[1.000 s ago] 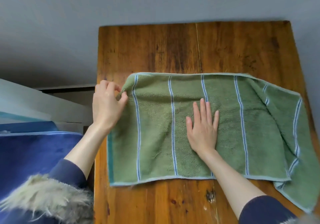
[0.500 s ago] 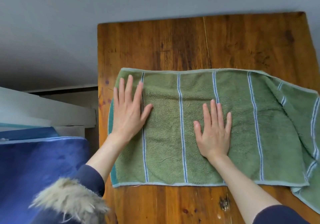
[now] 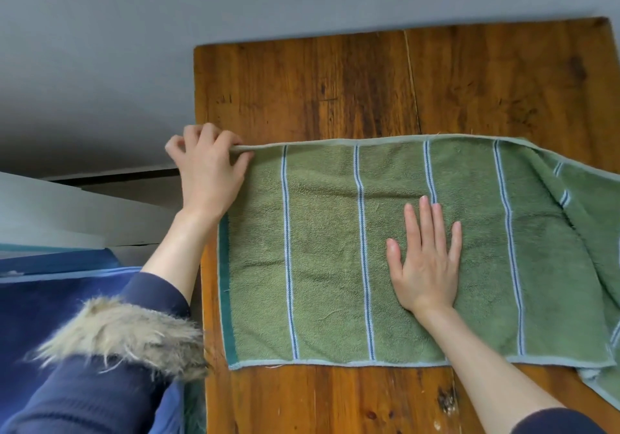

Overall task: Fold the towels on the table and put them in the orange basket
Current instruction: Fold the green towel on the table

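The green towel [image 3: 402, 252] lies spread flat on the wooden bench [image 3: 335, 81], its long side running left to right. It is terry cloth, olive green, with 4 pairs of thin blue and white stripes crossing it from far edge to near edge, a pale blue hem along both long edges and a darker teal band at its left end. It appears doubled over, since a second layer shows at the right, where the cloth bunches into diagonal creases and slips toward the bench's right edge. Its far left corner is pinched in the left hand [image 3: 209, 172]; the right hand [image 3: 424, 262] lies flat on its middle.
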Tool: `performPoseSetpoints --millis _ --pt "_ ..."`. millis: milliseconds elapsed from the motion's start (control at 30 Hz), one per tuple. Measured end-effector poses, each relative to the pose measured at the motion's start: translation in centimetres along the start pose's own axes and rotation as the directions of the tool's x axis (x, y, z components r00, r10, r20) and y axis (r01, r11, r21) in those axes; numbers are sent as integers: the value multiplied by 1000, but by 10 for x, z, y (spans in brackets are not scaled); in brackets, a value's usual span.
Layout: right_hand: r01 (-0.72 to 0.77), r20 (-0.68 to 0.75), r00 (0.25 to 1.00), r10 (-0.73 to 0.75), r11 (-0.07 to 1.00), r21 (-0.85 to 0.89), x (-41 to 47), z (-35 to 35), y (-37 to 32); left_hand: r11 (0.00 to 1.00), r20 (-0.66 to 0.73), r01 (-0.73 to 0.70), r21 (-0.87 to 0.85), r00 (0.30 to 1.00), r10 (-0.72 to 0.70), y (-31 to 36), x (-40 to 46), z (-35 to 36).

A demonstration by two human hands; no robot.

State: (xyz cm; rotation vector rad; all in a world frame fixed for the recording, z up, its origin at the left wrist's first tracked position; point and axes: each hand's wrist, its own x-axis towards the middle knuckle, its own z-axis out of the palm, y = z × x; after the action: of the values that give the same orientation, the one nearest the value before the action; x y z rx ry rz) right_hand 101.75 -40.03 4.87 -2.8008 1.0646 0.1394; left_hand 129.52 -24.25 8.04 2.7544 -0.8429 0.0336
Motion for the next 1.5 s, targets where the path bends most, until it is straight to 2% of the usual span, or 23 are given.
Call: performPoseSetpoints --millis 133,200,233,300,367,400,700,867,933,1100,1233,1300,1367,1433,1500 --pt "-5 -2 1000 5 1000 -6 0 0 0 980 -103 186 63 978 -179 0 -2 -2" --pt "-2 0 1000 2 1000 -7 0 1 0 989 -135 146 33 981 -140 8 -10 -1" --pt "-1 0 1000 1 1000 -9 0 1 0 998 -109 67 9 992 -65 13 -16 2" --pt "-1 5 1000 1 1000 -14 0 0 0 994 43 -107 -21 993 108 26 -31 11" --pt "1 7 1000 -1 1000 -14 1 0 0 986 211 -168 -12 963 167 34 -43 23" --pt "3 9 1000 -3 1000 -15 0 1 0 986 249 -167 9 955 159 35 -46 28" --pt "31 67 997 -30 999 -20 -2 3 -13 981 250 -151 125 961 116 2 -56 27" --pt "37 101 994 -38 999 9 -4 1 -29 992 281 -83 95 958 53 3 -61 17" --pt "62 107 992 -68 997 54 -4 -4 -28 993 260 -94 65 963 74 20 -68 15" --pt "148 -3 988 -152 960 238 -2 -29 10 954 268 -299 13 920 285 102 -100 28" --pt "71 -134 990 -38 965 251 -3 -48 82 944 294 -331 1 902 316 175 -117 47" --pt "10 -151 988 26 973 232 -7 -56 125 930 312 -367 14 885 344 209 -124 55" --pt "-66 -101 991 86 979 194 -12 -60 165 913 335 -408 14 862 380 243 -129 62" --pt "-150 7 989 151 974 172 -14 -59 198 910 357 -416 3 850 387 274 -133 70" --pt "-154 106 985 140 978 142 -13 -54 224 916 382 -402 10 848 368 296 -136 79"
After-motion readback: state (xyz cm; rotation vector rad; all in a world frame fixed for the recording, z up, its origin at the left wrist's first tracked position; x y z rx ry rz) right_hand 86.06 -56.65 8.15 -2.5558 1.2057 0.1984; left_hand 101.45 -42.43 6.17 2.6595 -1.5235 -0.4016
